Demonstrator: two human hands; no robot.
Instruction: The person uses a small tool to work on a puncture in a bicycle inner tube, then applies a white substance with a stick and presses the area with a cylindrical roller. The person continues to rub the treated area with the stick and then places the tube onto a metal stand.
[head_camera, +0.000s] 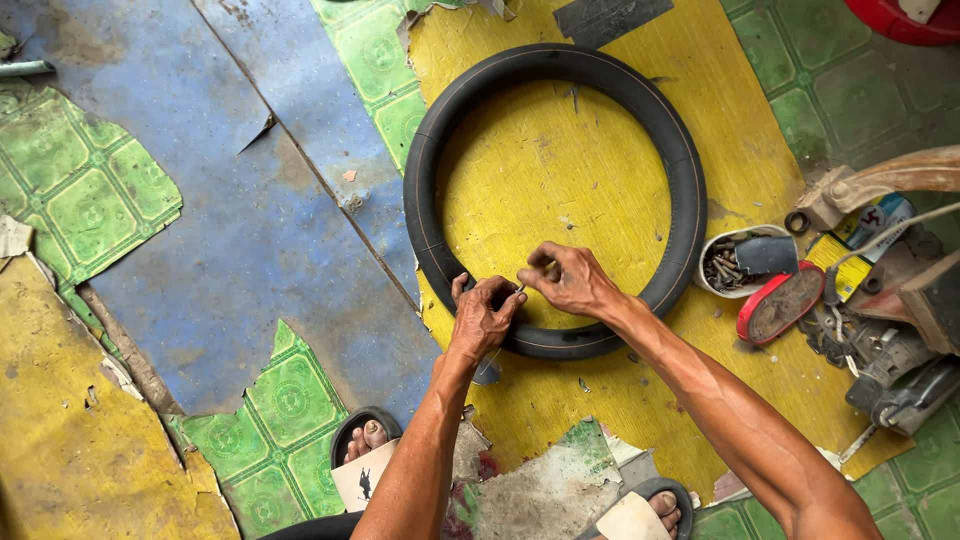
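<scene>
Nearest you: your sandalled feet, left foot (366, 438) and right foot (650, 508), on the torn floor covering (250, 230). Just past them your two hands meet at the near edge of the tube (555, 200), a black inflated ring lying flat on the yellow sheet (560, 170). Left hand (482, 318) rests on the rubber, fingers curled, grip closed against the tube's near arc. Right hand (570, 282) sits just inside the ring, thumb and fingertips pinched together on a small thin metal piece (522, 288) at the rubber; what it is, too small to tell, likely the valve. Judged progress: tube is out, round and full-looking, so you seem mid-way, at the valve or checking stage; no patch visible, nothing refitted. To your right, well apart: tub of screws (735, 262), red lid (780, 303), clutter of metal parts (890, 350). Farthest: red basin rim (905, 18) at the top corner.
</scene>
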